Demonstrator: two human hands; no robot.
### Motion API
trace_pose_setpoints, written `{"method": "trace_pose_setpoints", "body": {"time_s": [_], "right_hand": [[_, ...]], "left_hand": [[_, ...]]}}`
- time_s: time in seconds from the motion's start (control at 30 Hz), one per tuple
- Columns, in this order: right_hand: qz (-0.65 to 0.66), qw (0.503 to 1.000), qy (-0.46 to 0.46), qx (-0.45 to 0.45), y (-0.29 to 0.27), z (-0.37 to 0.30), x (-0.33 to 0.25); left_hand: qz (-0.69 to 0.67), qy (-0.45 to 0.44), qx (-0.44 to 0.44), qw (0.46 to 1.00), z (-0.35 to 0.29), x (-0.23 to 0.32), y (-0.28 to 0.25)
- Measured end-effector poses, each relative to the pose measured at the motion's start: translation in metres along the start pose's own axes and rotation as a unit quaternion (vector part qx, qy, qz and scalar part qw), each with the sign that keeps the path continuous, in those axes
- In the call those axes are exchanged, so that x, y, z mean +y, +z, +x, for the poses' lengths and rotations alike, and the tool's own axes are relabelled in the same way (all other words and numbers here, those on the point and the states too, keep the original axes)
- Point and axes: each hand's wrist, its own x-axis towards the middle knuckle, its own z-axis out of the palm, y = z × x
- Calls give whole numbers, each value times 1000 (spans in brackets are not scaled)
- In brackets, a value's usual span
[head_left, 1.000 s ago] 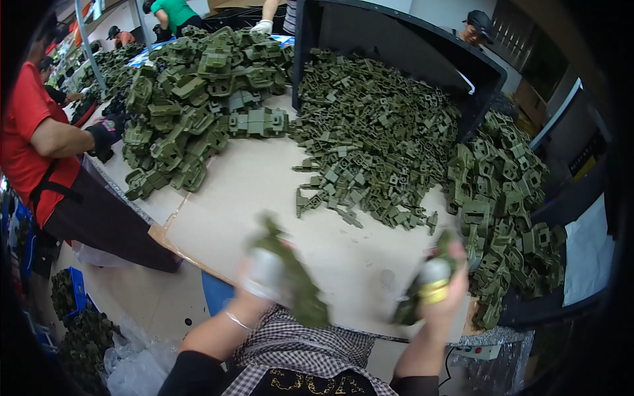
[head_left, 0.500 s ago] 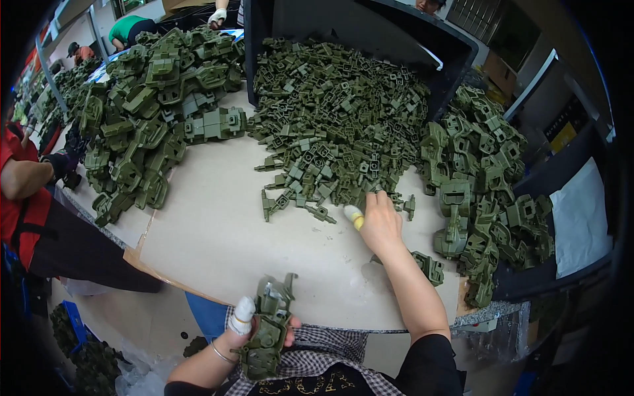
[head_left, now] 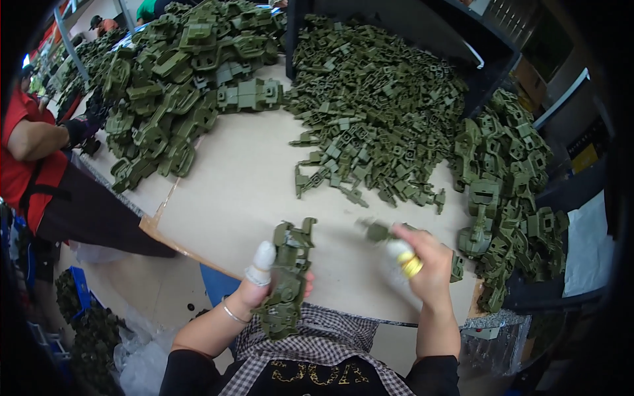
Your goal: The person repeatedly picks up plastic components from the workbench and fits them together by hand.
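Observation:
My left hand, its thumb wrapped in white, is closed around a long olive-green plastic toy vehicle body above the table's front edge. Over the table to the right, my right hand pinches a small green plastic part, blurred by motion. A white and yellow wrap covers the right thumb. Beyond both hands lies a big heap of small green plastic parts, spilling out of a dark bin onto the table.
Larger green vehicle bodies are piled at the left and right. The dark bin wall rises behind the small parts. A person in a red shirt works at the left. Paper covers the tabletop.
My right hand has drawn back from the small-parts heap toward me with a small green part in its fingers. My left hand still holds the vehicle body, and the view has shifted.

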Motion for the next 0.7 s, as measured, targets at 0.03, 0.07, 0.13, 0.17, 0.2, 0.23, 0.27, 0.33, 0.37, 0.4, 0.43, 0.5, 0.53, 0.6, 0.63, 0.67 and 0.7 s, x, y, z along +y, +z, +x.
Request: {"method": "trace_pose_setpoints", "body": {"time_s": [0.03,0.07,0.13,0.17,0.2,0.23,0.27,0.33,0.37,0.4,0.43,0.5,0.53,0.6,0.63,0.67,0.7], "right_hand": [[-37,997,-48,-37,4,-4,-14],[-30,998,-49,-38,4,-6,-23],[-153,965,-166,-135,6,-8,-36],[-153,965,-164,-134,9,-9,-38],[-195,945,-220,-142,13,-9,-41],[-235,920,-276,-150,16,-9,-42],[-260,902,-310,-152,19,-11,-43],[-243,909,-290,-173,25,-16,-46],[-226,915,-274,-191,30,-15,-46],[-218,912,-295,-183,35,-16,-44],[-72,956,-204,-198,39,-25,-38],[153,962,7,-225,43,-44,-24],[225,937,124,-237,42,-55,-20],[231,928,126,-264,45,-68,-13],[229,921,144,-279,45,-71,-12],[244,915,156,-281,47,-71,-12],[258,908,169,-283,46,-70,-13]], "left_hand": [[6,-3,-5,1000,2,-2,2],[13,13,-30,999,3,-4,3],[26,14,-23,999,-2,-3,10],[37,9,-29,999,-2,-4,14],[18,4,-39,999,-4,-3,18],[20,5,-39,999,-4,-3,22],[81,24,-53,995,-7,-6,26],[109,43,-69,991,-11,-11,21],[114,57,-57,990,-13,-16,16],[90,56,-52,993,-15,-21,11],[66,58,-46,995,-17,-24,8],[177,94,-108,974,-22,-24,15],[245,123,-138,952,-25,-25,20],[428,220,-173,860,-27,-27,29],[502,248,-181,809,-27,-31,29],[471,232,-185,831,-29,-33,31],[439,216,-190,851,-31,-37,32]]}}
